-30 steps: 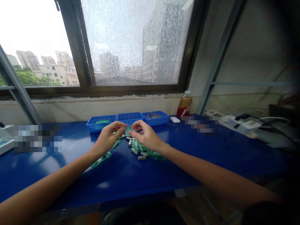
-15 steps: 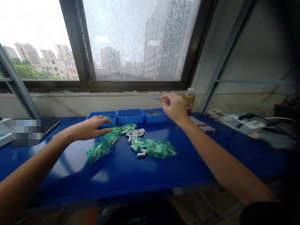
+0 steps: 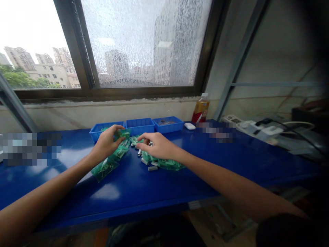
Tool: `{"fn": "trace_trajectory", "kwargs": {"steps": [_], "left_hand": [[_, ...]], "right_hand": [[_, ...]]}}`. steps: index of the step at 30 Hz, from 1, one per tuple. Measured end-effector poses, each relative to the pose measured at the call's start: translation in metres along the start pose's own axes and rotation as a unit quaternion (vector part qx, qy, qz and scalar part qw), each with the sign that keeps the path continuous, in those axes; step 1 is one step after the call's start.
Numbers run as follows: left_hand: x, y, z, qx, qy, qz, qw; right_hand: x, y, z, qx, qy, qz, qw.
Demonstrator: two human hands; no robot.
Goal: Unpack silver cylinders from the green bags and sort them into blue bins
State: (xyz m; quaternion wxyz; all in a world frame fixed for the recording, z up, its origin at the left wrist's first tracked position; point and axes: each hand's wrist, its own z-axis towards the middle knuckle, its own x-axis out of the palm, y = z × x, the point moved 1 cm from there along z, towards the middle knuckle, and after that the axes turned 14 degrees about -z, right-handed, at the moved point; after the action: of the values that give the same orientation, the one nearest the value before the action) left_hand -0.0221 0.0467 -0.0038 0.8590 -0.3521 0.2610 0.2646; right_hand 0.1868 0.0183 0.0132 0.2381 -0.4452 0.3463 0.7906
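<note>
My left hand (image 3: 109,139) is closed on the edge of a green packet (image 3: 123,135) in front of the left blue bin. To its right, my right hand (image 3: 154,145) hovers over the pile with fingers curled and thumb and fingertips apart; nothing shows between them. Under and beside it lie several small silver pieces (image 3: 152,168) and more green packets (image 3: 171,165), partly hidden by the hand and forearm. Another green packet (image 3: 105,168) lies on the blue table below my left hand.
Three blue bins, left (image 3: 95,132), middle (image 3: 140,127) and right (image 3: 168,127), line the table's back, the right one holding metal tools. Beyond are a white case (image 3: 189,126), a bottle (image 3: 200,110) and white power adapters (image 3: 268,133) with cables.
My right hand has come down and left from beside the bottle to the pile, without the thin object it held. My left hand has closed on a green packet. The view has shifted slightly.
</note>
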Motion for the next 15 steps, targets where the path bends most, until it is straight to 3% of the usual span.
{"fn": "trace_trajectory", "kwargs": {"steps": [2,5,8,10,12,15], "left_hand": [[-0.002,-0.019,-0.005,0.065,-0.027,-0.031,0.997],[0.000,-0.043,-0.014,0.200,0.023,-0.060,0.978],[0.005,-0.051,-0.019,0.255,0.064,-0.069,0.962],[0.008,-0.051,-0.019,0.249,0.067,-0.066,0.964],[0.008,-0.049,-0.017,0.204,0.059,-0.074,0.974],[0.006,-0.049,-0.014,0.030,0.066,-0.187,0.980]], "right_hand": [[0.003,0.003,0.001,0.057,0.029,0.134,0.989],[0.010,0.003,0.003,0.141,0.042,0.294,0.945],[0.016,0.001,0.005,0.162,0.004,0.347,0.924],[0.016,-0.002,0.005,0.146,-0.055,0.328,0.932],[0.012,-0.005,0.005,0.111,-0.139,0.250,0.952],[0.004,-0.005,0.000,0.021,-0.240,0.068,0.968]]}}
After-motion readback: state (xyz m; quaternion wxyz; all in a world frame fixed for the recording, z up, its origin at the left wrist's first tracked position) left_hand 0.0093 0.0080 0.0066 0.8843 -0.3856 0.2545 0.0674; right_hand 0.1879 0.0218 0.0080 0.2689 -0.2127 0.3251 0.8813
